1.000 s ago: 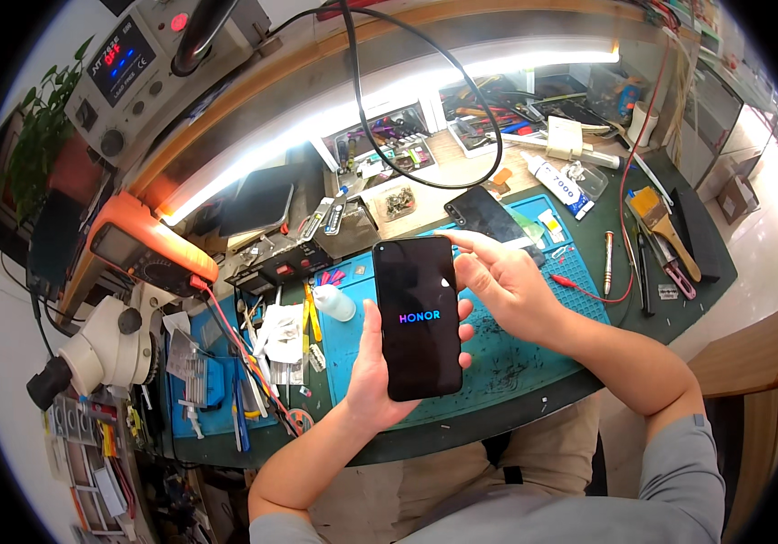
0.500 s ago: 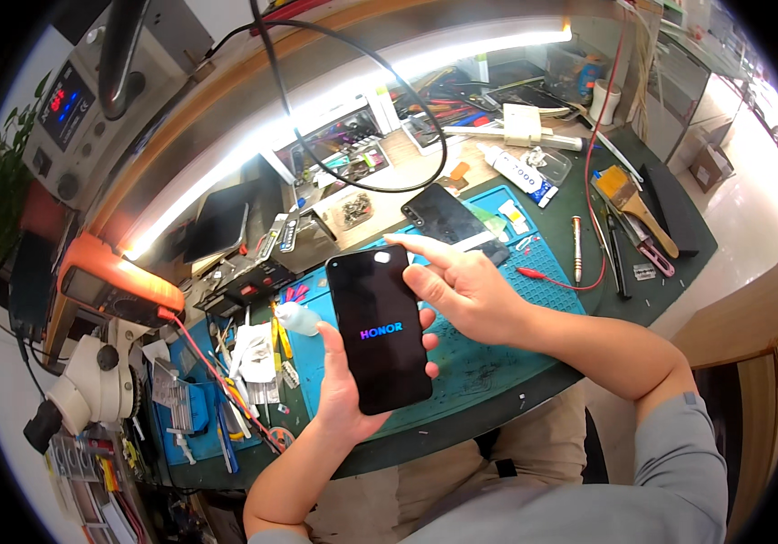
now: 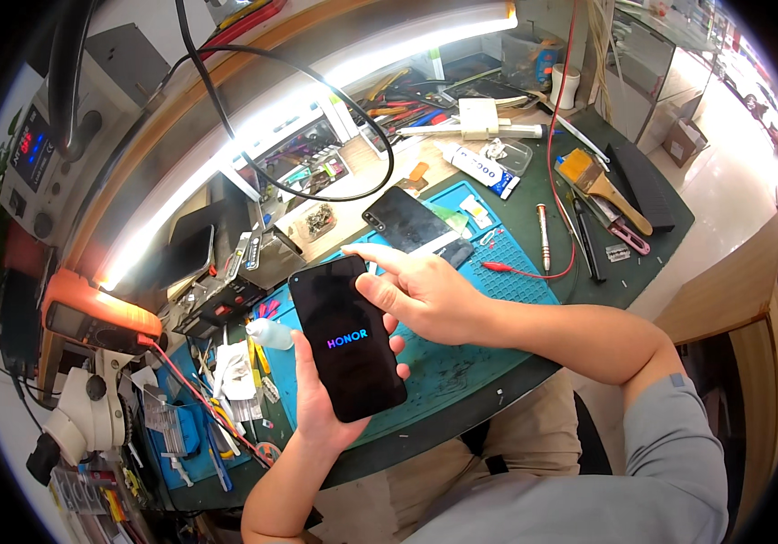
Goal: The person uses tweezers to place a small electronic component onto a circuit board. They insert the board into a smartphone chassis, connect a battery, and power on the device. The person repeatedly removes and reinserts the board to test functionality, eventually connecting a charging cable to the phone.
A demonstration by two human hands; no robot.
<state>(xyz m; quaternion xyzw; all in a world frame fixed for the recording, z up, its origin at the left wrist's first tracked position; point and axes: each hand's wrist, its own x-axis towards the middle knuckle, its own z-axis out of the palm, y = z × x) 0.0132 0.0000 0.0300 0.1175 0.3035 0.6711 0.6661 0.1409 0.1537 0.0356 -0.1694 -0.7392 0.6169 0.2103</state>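
Note:
A black smartphone (image 3: 345, 367) is held upright over the blue work mat (image 3: 448, 381), its dark screen lit with a small coloured logo. My left hand (image 3: 321, 408) wraps round its lower part, thumb along the left edge and fingertips showing at the right edge. With my right hand (image 3: 420, 295) I grip the upper right corner, thumb at the side and index finger at the top edge; the other fingers are partly hidden. Behind it, a second dark phone (image 3: 402, 213) lies on the mat. A small whitish bottle (image 3: 271, 334) lies left of the held phone.
An orange multimeter (image 3: 99, 308) with a red lead stands at left above a white microscope part (image 3: 85, 399). Black cable (image 3: 389, 136) loops overhead. A glue tube (image 3: 479, 170), brush (image 3: 602, 186), screwdriver (image 3: 544, 238) and red test clip (image 3: 497, 267) lie to the right.
The view has shifted, so the bench things appear further left. Both hands keep the same hold on the smartphone, whose screen shows the same logo.

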